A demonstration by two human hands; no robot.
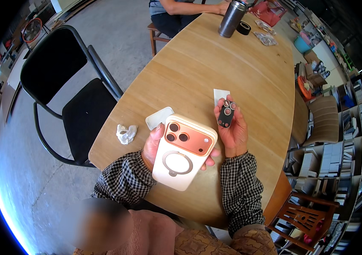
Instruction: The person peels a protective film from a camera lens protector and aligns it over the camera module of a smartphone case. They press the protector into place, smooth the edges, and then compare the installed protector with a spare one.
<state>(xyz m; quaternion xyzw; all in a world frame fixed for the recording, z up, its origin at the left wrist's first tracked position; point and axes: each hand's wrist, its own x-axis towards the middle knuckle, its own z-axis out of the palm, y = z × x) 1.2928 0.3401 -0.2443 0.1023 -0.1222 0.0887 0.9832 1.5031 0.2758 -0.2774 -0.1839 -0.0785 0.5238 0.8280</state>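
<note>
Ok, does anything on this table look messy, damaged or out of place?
Only one thing: a crumpled white wipe lies loose near the table's left edge. The phone in the left hand and the black lens-protector tray in the right hand show no visible damage.

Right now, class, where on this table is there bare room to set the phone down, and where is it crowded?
Bare wood lies across the middle of the table, between the white card and the metal flask, and along the right edge beside the right hand. It is crowded at the far end around the flask, tape roll and plastic packets.
</note>
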